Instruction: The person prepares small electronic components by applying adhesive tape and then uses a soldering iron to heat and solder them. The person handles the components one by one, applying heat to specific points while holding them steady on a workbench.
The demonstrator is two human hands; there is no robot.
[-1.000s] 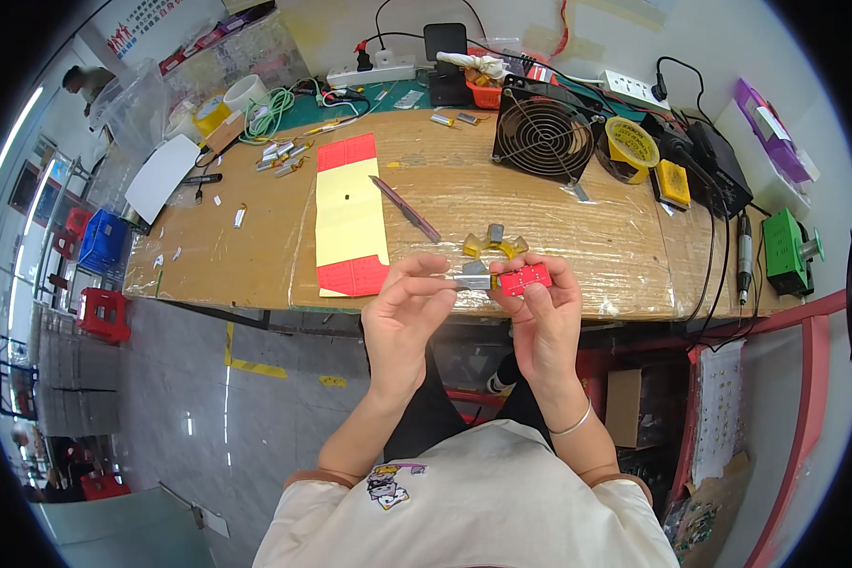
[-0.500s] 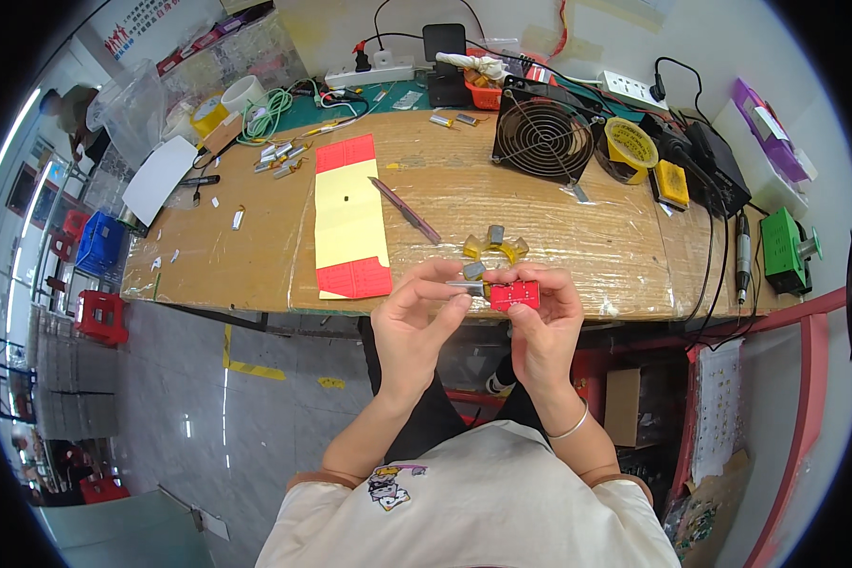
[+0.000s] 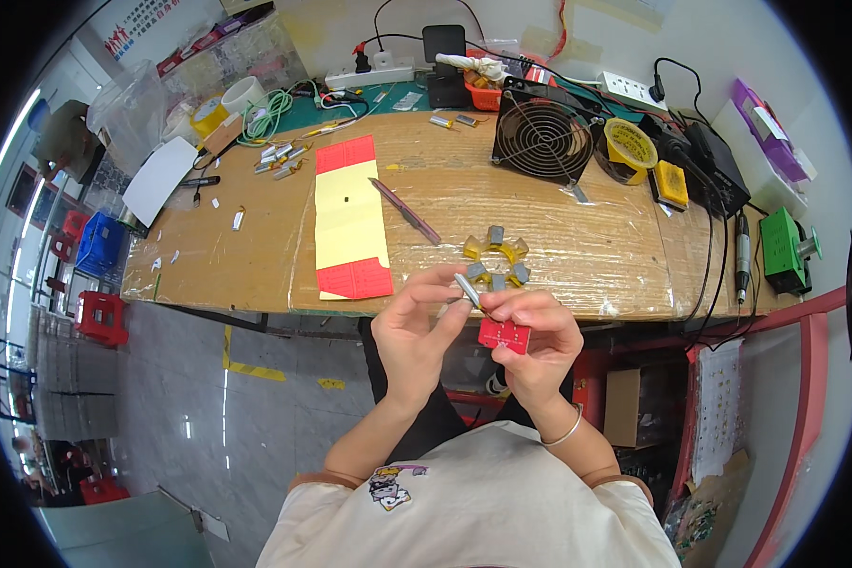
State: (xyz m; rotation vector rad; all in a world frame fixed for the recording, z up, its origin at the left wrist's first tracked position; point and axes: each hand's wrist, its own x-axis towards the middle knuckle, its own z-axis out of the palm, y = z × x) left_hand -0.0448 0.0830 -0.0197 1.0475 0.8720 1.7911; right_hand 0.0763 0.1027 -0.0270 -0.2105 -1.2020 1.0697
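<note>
Below the wooden bench (image 3: 256,256) edge | our left hand (image 3: 415,333) pinches small silver cylindrical cell (image 3: 468,289) | right hand (image 3: 532,343) grips small red square board (image 3: 503,334) | step, we judge: mating cell to board | next needs fine alignment

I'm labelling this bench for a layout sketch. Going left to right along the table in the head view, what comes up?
White sheet → red-and-yellow card → black fan → yellow tape roll → green box.

Small silver cell (image 3: 468,289) between both hands (image 3: 417,331)
</note>
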